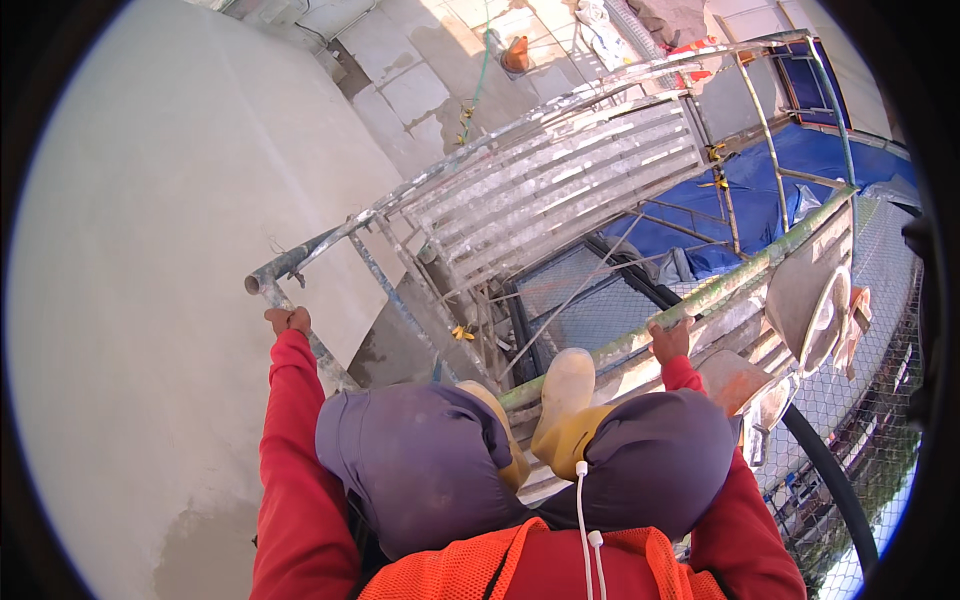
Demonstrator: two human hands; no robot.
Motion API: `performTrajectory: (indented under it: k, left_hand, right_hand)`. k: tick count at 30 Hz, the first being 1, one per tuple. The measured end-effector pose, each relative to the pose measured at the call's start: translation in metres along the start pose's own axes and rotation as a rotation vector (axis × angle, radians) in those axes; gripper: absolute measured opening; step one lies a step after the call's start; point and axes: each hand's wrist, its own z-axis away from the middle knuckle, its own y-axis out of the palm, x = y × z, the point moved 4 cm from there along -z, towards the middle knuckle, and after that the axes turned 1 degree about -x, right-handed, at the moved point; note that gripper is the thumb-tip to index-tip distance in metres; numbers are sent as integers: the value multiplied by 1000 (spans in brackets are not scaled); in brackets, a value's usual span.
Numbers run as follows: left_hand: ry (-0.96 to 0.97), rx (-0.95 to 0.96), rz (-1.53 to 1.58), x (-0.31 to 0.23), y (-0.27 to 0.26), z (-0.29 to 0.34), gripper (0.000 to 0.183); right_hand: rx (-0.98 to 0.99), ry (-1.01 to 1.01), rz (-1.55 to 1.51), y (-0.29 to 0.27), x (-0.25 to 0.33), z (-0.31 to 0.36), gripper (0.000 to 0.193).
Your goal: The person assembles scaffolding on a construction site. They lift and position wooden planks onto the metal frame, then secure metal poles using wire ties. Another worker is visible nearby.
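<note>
My left hand [288, 320] is closed around a paint-stained scaffold tube [330, 360], just below an open pipe end by the pale wall. On the right, my right hand [670, 341] grips a green scaffold rail [735, 285], its fingers curled over the top. Between my hands are my bent knees in dark trousers, and a yellow boot [566, 390] stands at the green rail. The second boot is partly hidden behind my left knee. Red sleeves cover both arms.
Slatted scaffold decking [560, 190] spans ahead, edged by a curved-looking rail [480, 140]. Far below lie paving and a blue tarp [800, 150]. Dirty trowel-like tools [800, 300] and safety netting [880, 330] are at right. A smooth pale wall [170, 250] rises at left.
</note>
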Motion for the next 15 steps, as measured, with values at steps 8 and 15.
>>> performTrajectory:
  k: [8,15]
  left_hand:
    - [-128,249,21,-30,-18,20,67]
    - [-100,384,-57,-31,-26,26,70]
  right_hand:
    - [-46,66,-210,27,-26,-13,117]
    - [49,111,-143,22,-33,-8,116]
